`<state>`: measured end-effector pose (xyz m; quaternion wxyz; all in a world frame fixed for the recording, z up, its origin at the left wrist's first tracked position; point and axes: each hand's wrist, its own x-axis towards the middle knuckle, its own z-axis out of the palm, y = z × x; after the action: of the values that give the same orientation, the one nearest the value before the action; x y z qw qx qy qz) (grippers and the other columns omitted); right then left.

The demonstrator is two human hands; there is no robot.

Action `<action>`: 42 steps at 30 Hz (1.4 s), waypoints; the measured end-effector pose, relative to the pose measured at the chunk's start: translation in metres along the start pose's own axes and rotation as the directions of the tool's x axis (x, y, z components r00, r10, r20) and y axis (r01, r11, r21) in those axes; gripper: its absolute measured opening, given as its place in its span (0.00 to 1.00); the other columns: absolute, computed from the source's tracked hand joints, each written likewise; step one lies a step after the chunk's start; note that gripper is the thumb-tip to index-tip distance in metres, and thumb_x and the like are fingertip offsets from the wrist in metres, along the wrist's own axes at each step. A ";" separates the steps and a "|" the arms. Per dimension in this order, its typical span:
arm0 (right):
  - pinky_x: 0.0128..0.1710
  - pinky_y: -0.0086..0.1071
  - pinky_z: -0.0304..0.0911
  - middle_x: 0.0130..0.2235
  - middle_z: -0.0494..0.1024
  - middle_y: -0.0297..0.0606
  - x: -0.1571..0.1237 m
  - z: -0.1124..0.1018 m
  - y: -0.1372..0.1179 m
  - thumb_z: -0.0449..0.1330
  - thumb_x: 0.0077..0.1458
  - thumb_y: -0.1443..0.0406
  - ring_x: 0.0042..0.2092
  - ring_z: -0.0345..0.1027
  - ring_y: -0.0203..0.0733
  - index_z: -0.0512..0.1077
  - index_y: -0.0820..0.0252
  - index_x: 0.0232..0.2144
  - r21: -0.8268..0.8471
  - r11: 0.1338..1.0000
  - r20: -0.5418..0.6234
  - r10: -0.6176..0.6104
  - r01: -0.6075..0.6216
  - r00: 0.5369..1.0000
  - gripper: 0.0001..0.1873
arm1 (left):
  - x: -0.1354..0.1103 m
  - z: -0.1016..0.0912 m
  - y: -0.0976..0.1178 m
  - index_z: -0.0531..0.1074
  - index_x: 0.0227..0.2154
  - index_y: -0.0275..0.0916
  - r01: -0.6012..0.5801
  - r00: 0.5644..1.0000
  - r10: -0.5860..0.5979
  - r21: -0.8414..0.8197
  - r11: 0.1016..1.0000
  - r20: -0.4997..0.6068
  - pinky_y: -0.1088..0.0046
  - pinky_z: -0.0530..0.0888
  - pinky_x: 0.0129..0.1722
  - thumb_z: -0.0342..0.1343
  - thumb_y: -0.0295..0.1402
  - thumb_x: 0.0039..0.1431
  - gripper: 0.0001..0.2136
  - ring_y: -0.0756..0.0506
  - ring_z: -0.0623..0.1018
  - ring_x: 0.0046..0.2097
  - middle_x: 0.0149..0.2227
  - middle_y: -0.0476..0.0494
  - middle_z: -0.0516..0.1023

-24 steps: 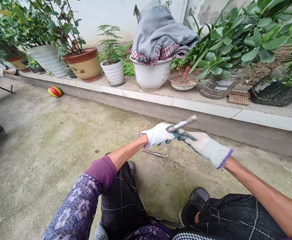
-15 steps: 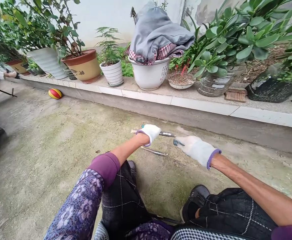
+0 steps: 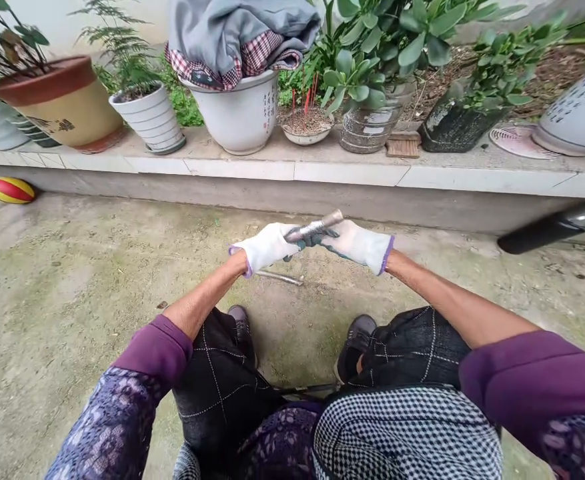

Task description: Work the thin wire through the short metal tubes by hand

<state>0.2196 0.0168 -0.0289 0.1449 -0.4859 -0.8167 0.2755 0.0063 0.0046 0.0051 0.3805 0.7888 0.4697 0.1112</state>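
Observation:
Both my hands wear white gloves with dark-coated fingers and purple cuffs. My left hand (image 3: 272, 247) is closed around the lower end of a short wooden stick (image 3: 333, 218) with a silvery wrapping (image 3: 312, 229) along its middle. The stick tilts up to the right. From the right, my right hand (image 3: 355, 245) reaches in, its fingers closed against the wrapped part; their tips are partly hidden. On the ground below my hands lies a second thin stick (image 3: 279, 277) with a silvery end.
A tiled ledge (image 3: 252, 168) runs ahead, bearing several potted plants, a white pot (image 3: 232, 117) piled with grey cloth (image 3: 242, 40), and a wooden brush (image 3: 403, 144). A red-yellow ball (image 3: 11, 191) lies left; a black cylinder (image 3: 537, 235) lies right. My shoes stand below.
My view has swung right. The wrapped stick now points up to the right, and my right hand, previously just apart from it, has come in against it. The second stick still lies on the ground.

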 end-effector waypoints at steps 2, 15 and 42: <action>0.35 0.31 0.60 0.33 0.80 0.37 0.000 0.001 -0.009 0.52 0.58 0.63 0.33 0.68 0.40 0.78 0.59 0.36 -0.049 0.999 0.024 0.024 -0.023 0.999 0.14 | 0.002 0.000 -0.002 0.76 0.40 0.35 0.070 0.996 -0.067 0.056 0.996 -0.065 0.79 0.66 0.22 0.53 0.35 0.59 0.12 0.54 0.67 0.20 0.23 0.49 0.73; 0.31 0.31 0.53 0.35 0.79 0.39 -0.019 -0.016 -0.029 0.50 0.62 0.62 0.31 0.66 0.38 0.77 0.59 0.41 -0.361 0.929 0.084 0.122 -0.084 0.989 0.16 | 0.016 0.010 -0.019 0.76 0.43 0.35 0.073 0.987 -0.159 0.782 0.619 0.034 0.68 0.71 0.41 0.49 0.25 0.60 0.13 0.39 0.79 0.42 0.35 0.33 0.79; 0.33 0.28 0.57 0.33 0.77 0.34 -0.007 -0.014 -0.012 0.49 0.59 0.63 0.31 0.64 0.36 0.78 0.59 0.38 -0.088 0.992 0.059 0.093 -0.088 0.994 0.17 | -0.002 -0.002 0.004 0.72 0.44 0.37 0.082 0.997 -0.052 -0.694 0.715 0.064 0.81 0.57 0.13 0.44 0.52 0.65 0.23 0.56 0.52 0.14 0.17 0.58 0.57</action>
<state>0.2213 0.0107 -0.0097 0.0857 -0.5194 -0.8089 0.2619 0.0071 0.0030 0.0100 0.6622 0.5725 0.4139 0.2498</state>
